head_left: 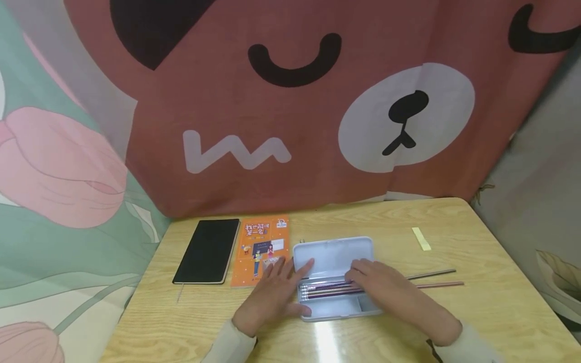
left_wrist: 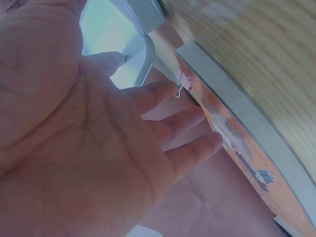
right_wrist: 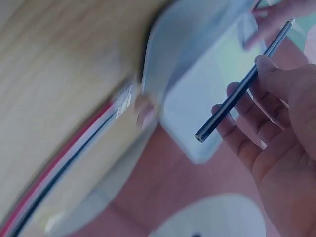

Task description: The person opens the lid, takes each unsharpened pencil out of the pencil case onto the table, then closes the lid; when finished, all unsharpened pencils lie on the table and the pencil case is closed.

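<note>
A: Where's the open pale-grey metal pencil case [head_left: 333, 277]?
B: Mid wooden tabletop [head_left: 454, 322], just right of the orange paperback booklet [head_left: 262, 249]. Long axis runs left-right, lid tipped up at the back.

A: What's in it?
B: Several thin pencils [head_left: 324, 291] lying lengthwise in the tray, parallel w/ the case's long axis.

A: Right hand [head_left: 383, 285]?
B: Palm down over the case's right half, fingers pointing left, forearm coming in from the near right. Wrist view: fingertips pinch a thin dark pencil [right_wrist: 242, 91], held slantwise in front of the lid.

A: Left hand [head_left: 274, 292]?
B: Flat at the case's left end, fingers straight & spread, lying partly on the booklet; holds nothing. Thumb touches the case's near left corner.

A: Other stuff?
B: 2 more thin pencils [head_left: 436, 280] right of the case, also left-right. Black hardcover notebook [head_left: 208, 250] left of the booklet.
</note>
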Available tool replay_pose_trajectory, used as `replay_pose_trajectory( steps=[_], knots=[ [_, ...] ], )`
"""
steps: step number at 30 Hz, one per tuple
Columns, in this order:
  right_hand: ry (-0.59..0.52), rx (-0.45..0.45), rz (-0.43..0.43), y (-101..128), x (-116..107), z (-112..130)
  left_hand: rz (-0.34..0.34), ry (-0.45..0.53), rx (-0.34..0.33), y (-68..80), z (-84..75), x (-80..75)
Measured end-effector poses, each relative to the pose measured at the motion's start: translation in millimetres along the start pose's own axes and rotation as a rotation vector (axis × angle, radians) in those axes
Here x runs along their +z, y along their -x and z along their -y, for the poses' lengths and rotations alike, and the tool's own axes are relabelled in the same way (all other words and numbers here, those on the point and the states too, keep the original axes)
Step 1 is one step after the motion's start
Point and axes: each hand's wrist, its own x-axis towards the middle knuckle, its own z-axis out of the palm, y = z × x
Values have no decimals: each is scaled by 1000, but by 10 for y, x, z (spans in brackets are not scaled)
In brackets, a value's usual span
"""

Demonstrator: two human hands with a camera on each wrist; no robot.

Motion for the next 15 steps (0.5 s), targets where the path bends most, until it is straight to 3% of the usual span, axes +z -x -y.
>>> replay_pose_trajectory(
  steps=[5, 15],
  knots=[
    [23, 68, -4, 265, -211, -218, 12, 11, 0, -6, 3, -18],
    [95, 142, -97, 961, -273, -598, 11, 31, 19, -14, 11, -21]
  ],
)
